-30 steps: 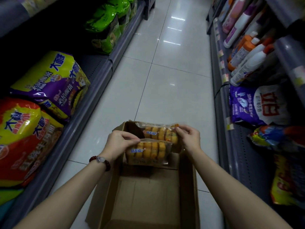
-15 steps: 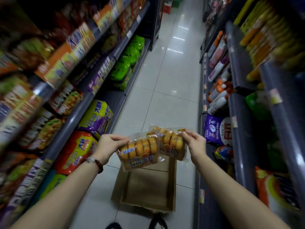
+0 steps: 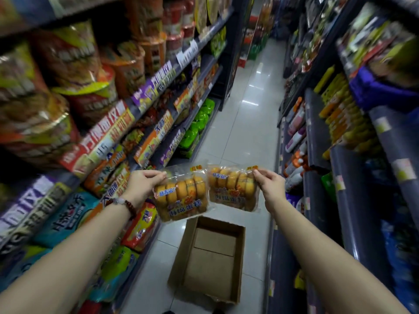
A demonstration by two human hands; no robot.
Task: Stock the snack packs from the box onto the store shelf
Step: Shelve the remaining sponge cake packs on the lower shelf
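Clearly, two clear plastic snack packs of round golden cakes hung in the air above the aisle, one in each hand. The left pack [image 3: 181, 196] dangled from its top corner, where the left hand [image 3: 142, 186] pinched the wrapper between thumb and fingertips; the right pack [image 3: 232, 189] hung likewise from the right hand [image 3: 271, 186], which pinched its upper right edge. The two packs sat just beside each other, edges nearly meeting, both tilted a little.

Below them the open brown cardboard box [image 3: 181, 264] stood on the pale tiled floor [image 3: 240, 137], and no further packs showed inside it.

Judging from this, the step in hand was carrying the packs to their place. A corner pinch lets a pack swing, so a fuller grip on the body of each, with cakes kept upright and uncrushed, would have served better before setting down. Which shelf was meant could not be told: the crowded left shelving [image 3: 158, 105] of noodle packets was blurred, and the dark right shelving [image 3: 317, 137] held bottles. Placing one pack at a time, label outward, would have kept the row tidy.
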